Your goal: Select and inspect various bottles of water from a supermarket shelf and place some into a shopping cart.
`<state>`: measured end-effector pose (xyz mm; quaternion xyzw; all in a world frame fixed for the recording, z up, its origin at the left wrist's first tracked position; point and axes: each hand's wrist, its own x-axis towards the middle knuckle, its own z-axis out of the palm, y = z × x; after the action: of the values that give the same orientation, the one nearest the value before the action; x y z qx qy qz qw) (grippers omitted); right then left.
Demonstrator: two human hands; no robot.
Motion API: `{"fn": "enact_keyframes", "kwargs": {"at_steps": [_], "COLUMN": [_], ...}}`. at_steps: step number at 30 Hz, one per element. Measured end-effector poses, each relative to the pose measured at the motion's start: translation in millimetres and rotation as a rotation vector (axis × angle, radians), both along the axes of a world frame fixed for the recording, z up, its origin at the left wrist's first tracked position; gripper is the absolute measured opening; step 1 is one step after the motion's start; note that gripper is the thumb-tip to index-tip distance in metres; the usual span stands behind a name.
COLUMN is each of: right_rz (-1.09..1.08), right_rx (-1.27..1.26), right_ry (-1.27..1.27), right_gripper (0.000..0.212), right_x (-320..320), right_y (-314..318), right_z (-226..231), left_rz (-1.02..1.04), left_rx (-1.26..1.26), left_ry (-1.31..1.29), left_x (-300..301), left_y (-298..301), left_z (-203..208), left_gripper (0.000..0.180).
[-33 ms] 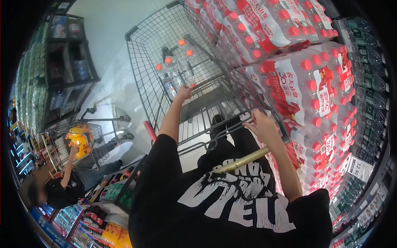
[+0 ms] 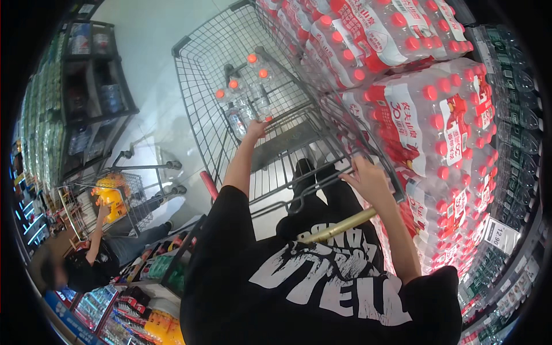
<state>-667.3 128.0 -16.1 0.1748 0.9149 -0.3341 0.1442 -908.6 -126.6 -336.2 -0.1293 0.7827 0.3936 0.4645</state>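
Observation:
A wire shopping cart [image 2: 192,109] stands before me, its yellow-green handle [image 2: 339,225] across my front. Several clear bottles with orange-red caps [image 2: 244,102] stand close together in the basket. My left hand [image 2: 257,130] reaches over the cart's rear flap, its fingers closed near the red cap of the nearest bottle [image 2: 263,106]; the exact grip is partly hidden. My right hand [image 2: 369,179] is at the cart's right rear corner, thumb and fingers around the wire frame by the rim. Part of that grip is hidden too.
Shrink-wrapped packs of red-capped bottles [image 2: 411,123] are stacked high against the cart's right side. Shelves of bottles [image 2: 514,109] stand beyond. At left are a dark shelf rack [image 2: 95,86] and another person [image 2: 92,261] beside a smaller cart [image 2: 135,192] with yellow jugs [image 2: 112,198].
My right hand has shifted very slightly toward me and to the right. My left hand and the bottles in the cart stay in place.

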Motion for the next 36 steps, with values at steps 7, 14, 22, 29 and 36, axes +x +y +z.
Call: {"fn": "enact_keyframes", "kwargs": {"at_steps": [7,14,22,29,36], "right_rz": [0.005,-0.018,0.024,0.024,0.017], "right_rx": [-0.017,-0.061,-0.085,-0.028,-0.004], "right_ry": [-0.13,-0.229,-0.152,-0.177,-0.014], "right_gripper": [0.037,0.04,0.041,0.041,0.041], "right_x": [-3.7,-6.5,-7.4,-1.2,12.4], "right_y": [4.1,7.6,8.9,2.4,-8.6], "right_z": [-0.2,-3.4,-5.5,-3.8,-3.9], "left_rz": [-0.138,-0.045,0.005,-0.017,0.522], "left_rx": [-0.323,-0.262,-0.256,-0.201,0.153], "left_ry": [0.22,0.165,0.212,0.181,0.078], "left_x": [7.0,25.2,20.5,22.5,-1.4], "left_y": [-0.9,15.6,17.0,16.2,0.1], "left_z": [-117.1,-160.6,-141.7,-91.2,-22.7], "left_gripper": [0.05,0.056,0.063,0.057,0.049]}}
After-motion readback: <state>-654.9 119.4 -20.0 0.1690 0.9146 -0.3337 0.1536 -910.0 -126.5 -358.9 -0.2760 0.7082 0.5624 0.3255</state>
